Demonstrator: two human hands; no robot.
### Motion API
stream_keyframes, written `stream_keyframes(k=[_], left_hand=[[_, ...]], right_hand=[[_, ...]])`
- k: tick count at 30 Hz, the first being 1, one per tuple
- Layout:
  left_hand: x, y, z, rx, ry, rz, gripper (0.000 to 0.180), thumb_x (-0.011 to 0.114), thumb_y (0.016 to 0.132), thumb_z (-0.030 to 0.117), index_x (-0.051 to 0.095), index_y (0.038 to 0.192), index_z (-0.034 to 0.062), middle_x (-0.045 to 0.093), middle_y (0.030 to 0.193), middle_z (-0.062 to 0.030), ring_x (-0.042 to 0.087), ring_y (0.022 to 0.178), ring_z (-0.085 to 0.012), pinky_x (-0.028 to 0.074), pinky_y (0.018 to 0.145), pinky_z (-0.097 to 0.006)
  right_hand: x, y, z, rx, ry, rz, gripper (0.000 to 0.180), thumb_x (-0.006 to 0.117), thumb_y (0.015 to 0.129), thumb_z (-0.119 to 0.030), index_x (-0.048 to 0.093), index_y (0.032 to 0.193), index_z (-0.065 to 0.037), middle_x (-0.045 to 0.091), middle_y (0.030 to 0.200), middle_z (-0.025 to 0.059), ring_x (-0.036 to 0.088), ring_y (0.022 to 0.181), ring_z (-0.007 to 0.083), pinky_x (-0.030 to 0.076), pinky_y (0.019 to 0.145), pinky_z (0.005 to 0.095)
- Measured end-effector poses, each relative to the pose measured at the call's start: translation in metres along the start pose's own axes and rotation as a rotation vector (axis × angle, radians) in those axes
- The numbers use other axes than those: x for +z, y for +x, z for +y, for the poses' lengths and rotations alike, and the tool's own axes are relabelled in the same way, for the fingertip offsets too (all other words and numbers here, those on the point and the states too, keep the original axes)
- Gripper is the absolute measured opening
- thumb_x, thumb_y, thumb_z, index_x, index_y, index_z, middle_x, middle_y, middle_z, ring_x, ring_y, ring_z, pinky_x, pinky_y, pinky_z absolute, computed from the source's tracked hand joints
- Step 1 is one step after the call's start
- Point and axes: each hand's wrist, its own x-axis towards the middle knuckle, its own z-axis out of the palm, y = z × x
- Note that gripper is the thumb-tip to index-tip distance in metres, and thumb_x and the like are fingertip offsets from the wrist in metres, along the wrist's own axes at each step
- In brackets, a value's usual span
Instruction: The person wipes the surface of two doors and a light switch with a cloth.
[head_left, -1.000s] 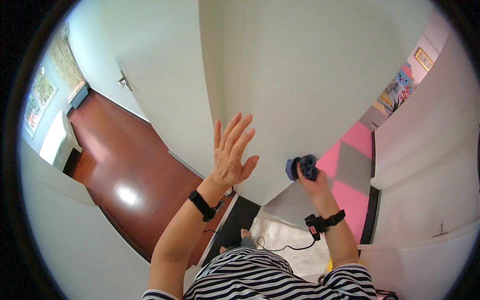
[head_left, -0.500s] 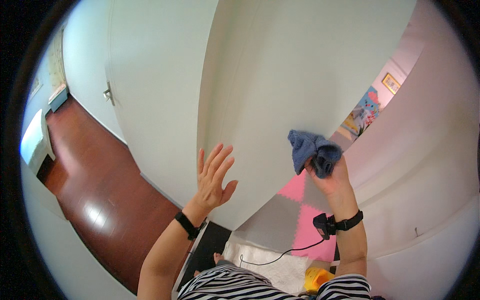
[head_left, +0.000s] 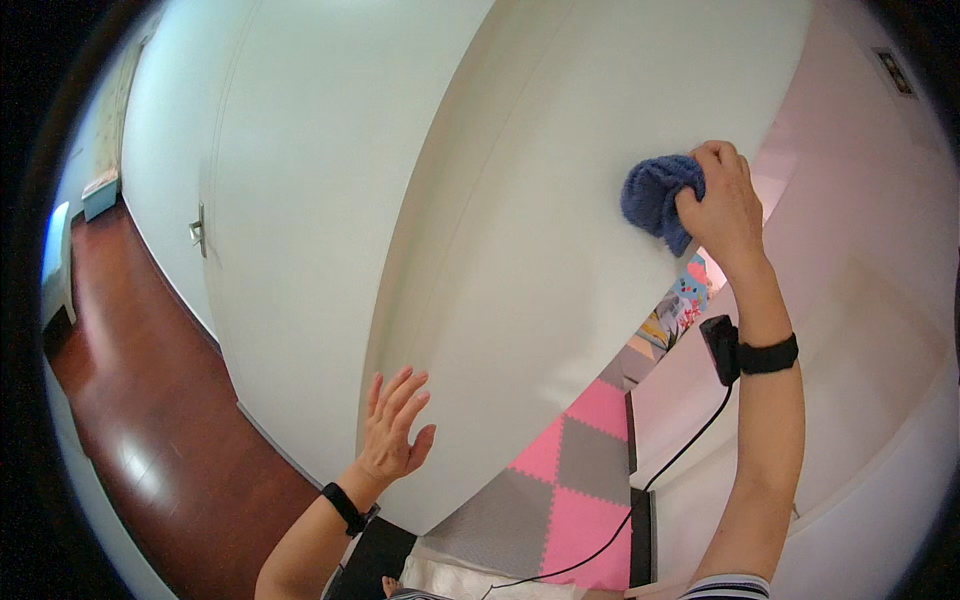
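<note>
Head-camera view shows the right hand (head_left: 722, 205) raised far up on the right, its fingers curled tight around a bunched blue knitted cloth (head_left: 655, 198) and pressing it against the upper edge of the open white door panel (head_left: 520, 250). The cloth looks soft, light and easily squashed, probably a little fuzzy though the weave is hard to make out, so a full-fist hold on the wad suits it best. Lower and nearer, the left hand (head_left: 393, 428) rests open against the door, fingers spread, holding nothing.
</note>
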Motion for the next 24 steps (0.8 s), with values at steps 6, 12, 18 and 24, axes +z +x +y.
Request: stream_keyframes(k=[6, 12, 18, 24], left_hand=[[0.002, 0.001, -0.003, -0.009, -0.013, -0.002, 0.054, 0.056, 0.087, 0.013, 0.036, 0.137, 0.0122, 0.043, 0.141, -0.0133, 0.039, 0.132, -0.0322, 0.018, 0.111, -0.052], [0.012, -0.007, -0.009, -0.066, -0.027, -0.037, 0.055, 0.058, 0.086, 0.01, 0.037, 0.137, 0.0122, 0.042, 0.142, -0.0128, 0.038, 0.132, -0.0311, 0.019, 0.111, -0.052], [-0.014, -0.024, -0.029, -0.141, -0.003, -0.015, 0.059, 0.06, 0.083, 0.008, 0.037, 0.137, 0.0121, 0.043, 0.14, -0.013, 0.039, 0.131, -0.0323, 0.019, 0.111, -0.051], [-0.014, -0.034, -0.026, -0.327, 0.031, 0.146, 0.056, 0.051, 0.088, 0.007, 0.03, 0.14, 0.0074, 0.041, 0.14, -0.0166, 0.033, 0.135, -0.0341, 0.016, 0.111, -0.053]], right_hand=[[0.037, -0.003, -0.023, -0.07, 0.041, 0.39, 0.035, 0.06, 0.073, -0.004, 0.064, 0.104, -0.017, 0.057, 0.108, 0.0036, 0.056, 0.099, 0.024, 0.05, 0.079, 0.0375], [0.082, -0.032, -0.019, -0.12, 0.014, 0.47, 0.04, 0.06, 0.076, -0.005, 0.066, 0.113, -0.019, 0.057, 0.109, 0.0066, 0.053, 0.104, 0.0273, 0.041, 0.092, 0.0392], [0.093, -0.06, -0.073, -0.162, -0.055, 0.345, 0.049, 0.057, 0.087, -0.025, 0.049, 0.135, -0.016, 0.044, 0.125, 0.0135, 0.041, 0.116, 0.031, 0.032, 0.098, 0.0451], [0.123, -0.139, -0.122, -0.148, 0.053, 0.206, 0.051, 0.065, 0.083, -0.024, 0.051, 0.131, -0.017, 0.046, 0.125, 0.0074, 0.044, 0.114, 0.0298, 0.034, 0.095, 0.0433]])
